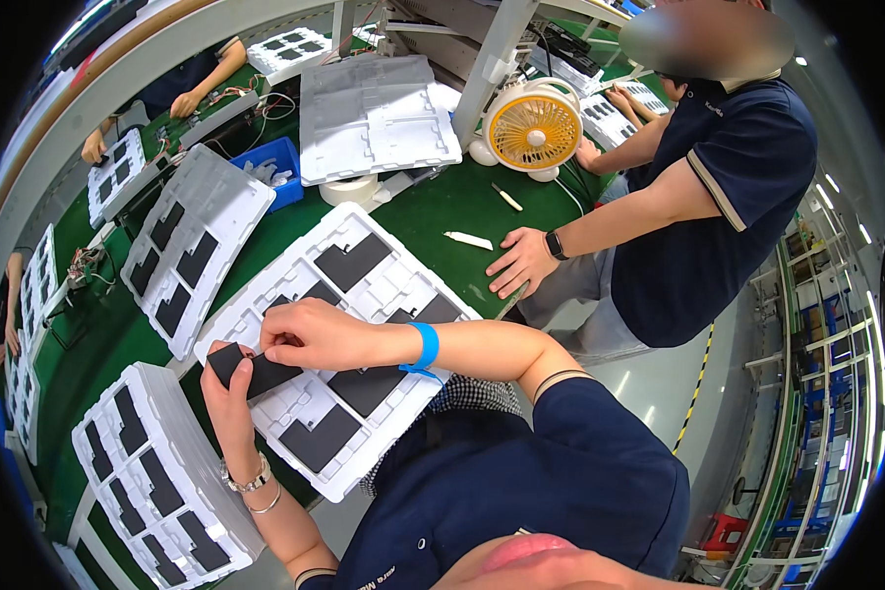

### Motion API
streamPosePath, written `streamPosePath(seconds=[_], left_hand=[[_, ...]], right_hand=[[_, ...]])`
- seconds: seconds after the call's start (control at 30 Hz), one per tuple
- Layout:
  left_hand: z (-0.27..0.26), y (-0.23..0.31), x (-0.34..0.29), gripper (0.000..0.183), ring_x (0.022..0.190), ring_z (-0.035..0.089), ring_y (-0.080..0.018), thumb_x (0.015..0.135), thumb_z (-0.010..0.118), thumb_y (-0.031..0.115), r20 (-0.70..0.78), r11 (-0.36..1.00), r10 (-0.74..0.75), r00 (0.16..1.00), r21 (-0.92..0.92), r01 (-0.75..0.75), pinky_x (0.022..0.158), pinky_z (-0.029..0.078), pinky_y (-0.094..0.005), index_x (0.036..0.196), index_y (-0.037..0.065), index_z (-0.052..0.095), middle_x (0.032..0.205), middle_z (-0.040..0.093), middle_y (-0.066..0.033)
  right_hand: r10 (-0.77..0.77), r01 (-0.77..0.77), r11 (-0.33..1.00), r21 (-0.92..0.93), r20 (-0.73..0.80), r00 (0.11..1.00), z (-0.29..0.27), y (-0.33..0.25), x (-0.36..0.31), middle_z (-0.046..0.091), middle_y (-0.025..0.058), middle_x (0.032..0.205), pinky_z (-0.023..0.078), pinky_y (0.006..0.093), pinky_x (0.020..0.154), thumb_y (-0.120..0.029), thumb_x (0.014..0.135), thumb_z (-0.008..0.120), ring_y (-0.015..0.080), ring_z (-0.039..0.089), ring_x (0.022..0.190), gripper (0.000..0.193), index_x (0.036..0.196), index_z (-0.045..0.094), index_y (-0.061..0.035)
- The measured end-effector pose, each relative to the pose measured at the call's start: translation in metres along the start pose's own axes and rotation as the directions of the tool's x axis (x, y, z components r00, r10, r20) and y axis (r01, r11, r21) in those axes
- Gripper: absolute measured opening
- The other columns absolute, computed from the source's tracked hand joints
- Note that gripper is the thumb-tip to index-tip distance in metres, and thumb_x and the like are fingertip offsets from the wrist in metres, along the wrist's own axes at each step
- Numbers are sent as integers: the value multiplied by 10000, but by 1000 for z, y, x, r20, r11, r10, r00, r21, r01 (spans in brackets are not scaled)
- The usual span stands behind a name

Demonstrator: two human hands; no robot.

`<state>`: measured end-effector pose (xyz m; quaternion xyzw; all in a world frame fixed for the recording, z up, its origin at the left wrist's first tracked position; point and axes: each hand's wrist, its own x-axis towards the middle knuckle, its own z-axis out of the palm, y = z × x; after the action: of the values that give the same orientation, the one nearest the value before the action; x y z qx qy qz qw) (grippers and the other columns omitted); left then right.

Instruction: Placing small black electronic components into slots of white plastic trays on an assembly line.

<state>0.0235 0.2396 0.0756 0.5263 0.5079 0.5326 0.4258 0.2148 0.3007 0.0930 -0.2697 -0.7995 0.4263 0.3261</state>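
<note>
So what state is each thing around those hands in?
Left hand, closed on the black piece
Right hand, fingers curled at that piece; grip unclear
Black piece, held over the white tray
White tray, holding more black pieces
Stacked trays, top one loaded
Blue bin, open, whitish items inside
Fan, standing; spinning or not, cannot tell
White tube, lying on the green bench
Blue wristband, worn
Silver watch, worn

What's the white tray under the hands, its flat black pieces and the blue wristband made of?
The white moulded tray looks like thin, smooth plastic, with pockets pressed into it. The flat black notched pieces show hardly any shine: perhaps matte plastic or card, I can't tell. The bright blue wristband may be smooth fabric or rubber: it bends round snugly, with a loose end.
</note>
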Motion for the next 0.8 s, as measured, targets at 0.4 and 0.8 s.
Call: streamPosePath(seconds=[0.4,0.8], left_hand=[[0,3,0,146,791,487,-116,864,587,139,12,1000,12,1000,4,-12,769,405,-252,895,5,537,849,546,-39],[2,3,-1,137,784,474,-117,860,579,138,12,1000,-3,1000,-5,3,763,396,-250,883,9,537,843,534,-37]], right_hand=[[12,-12,1000,7,5,1000,1,-1,0,604,93,775,452,333,592,-127,832,631,204,587,645,125,840,614,-3],[20,-20,1000,15,10,1000,-2,-4,-1,598,94,781,450,334,599,-121,836,626,206,581,653,127,832,603,4]])
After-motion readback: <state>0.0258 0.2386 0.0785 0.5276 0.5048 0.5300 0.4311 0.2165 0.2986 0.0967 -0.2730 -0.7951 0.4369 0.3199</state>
